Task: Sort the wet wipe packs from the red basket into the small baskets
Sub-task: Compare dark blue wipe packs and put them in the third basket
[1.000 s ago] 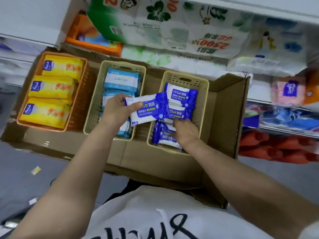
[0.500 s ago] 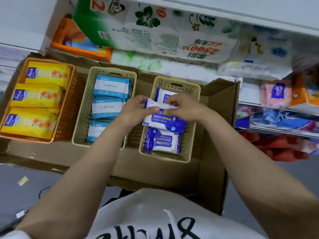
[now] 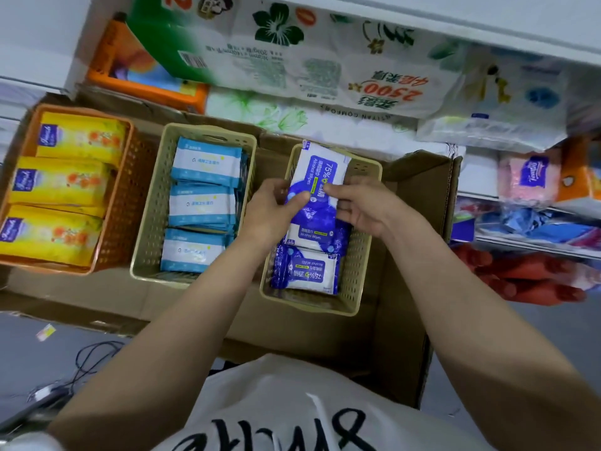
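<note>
Now, both hands (image 3: 320,209) pinching a blue-and-white alcohol wipe pack (image 3: 317,187), lengthwise over the right beige basket (image 3: 357,281)

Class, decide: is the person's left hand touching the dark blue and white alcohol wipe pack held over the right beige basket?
Touching. The head view shows the left hand pinching the dark blue and white alcohol wipe pack at its left edge.

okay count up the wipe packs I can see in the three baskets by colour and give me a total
Yellow packs, in the orange basket: 3
Light blue packs, in the middle beige basket: 3
Dark blue alcohol wipe packs, in or over the right beige basket, one held by both hands: 3
Total visible: 9
</note>
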`<state>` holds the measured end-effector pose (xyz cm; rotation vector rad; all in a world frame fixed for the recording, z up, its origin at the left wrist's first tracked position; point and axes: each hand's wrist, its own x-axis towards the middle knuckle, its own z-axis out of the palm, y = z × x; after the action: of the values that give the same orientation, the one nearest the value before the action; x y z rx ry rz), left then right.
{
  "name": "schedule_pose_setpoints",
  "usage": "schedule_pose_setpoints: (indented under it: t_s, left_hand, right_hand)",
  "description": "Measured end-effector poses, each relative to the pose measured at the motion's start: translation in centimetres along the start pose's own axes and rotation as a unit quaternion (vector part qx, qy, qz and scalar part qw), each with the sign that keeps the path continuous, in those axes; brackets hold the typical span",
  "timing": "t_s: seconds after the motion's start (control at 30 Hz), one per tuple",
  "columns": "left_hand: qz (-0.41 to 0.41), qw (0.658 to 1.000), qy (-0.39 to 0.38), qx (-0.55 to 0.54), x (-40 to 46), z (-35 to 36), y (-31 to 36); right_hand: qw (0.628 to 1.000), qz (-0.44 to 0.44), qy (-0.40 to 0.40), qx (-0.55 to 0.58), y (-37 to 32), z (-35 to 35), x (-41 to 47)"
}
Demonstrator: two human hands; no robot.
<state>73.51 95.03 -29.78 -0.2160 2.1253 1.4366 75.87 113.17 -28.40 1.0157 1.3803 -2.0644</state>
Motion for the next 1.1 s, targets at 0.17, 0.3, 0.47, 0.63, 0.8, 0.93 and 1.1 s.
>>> schedule_pose_setpoints:
  t_s: [0.17,0.3,0.47,0.63,0.8,0.93,1.1]
  left_hand:
    - [0.022,0.998,-0.05,0.005,1.2,-1.3,1.3]
    - [-0.009,0.988,-0.144,0.059,2.4,-2.7,2.6]
    - [-0.023,0.982,-0.164,0.095,2.9,-2.8,3.5]
    - [-0.054,0.995,-0.062,-0.057,2.4,-1.3,3.1]
    - [-0.076,0.979,-0.097,-0.163,1.7,1.2,2.3]
    - [-0.017,0.999,0.035,0.015,2.4,0.7,0.7]
    - [-0.037,0.996,0.025,0.077,2.8,0.2,-1.7]
  right_hand:
    - [0.922,-0.156,0.177,-0.308,0.1,-0.6,-0.3]
    - [0.863,-0.245,0.063,-0.438,-2.0,-1.6,-0.1]
    - [0.91,-0.16,0.014,-0.382,-2.0,-1.7,0.4]
    - [0.959,-0.166,0.174,-0.149,-1.2,-1.7,0.5]
    - [0.989,-0.08,0.056,-0.113,-0.5,-0.7,1.1]
    - [0.936,-0.147,0.21,-0.243,-1.1,-2.2,2.5]
    - [0.822,-0.097,0.142,-0.543,-2.4,-3.7,4.3]
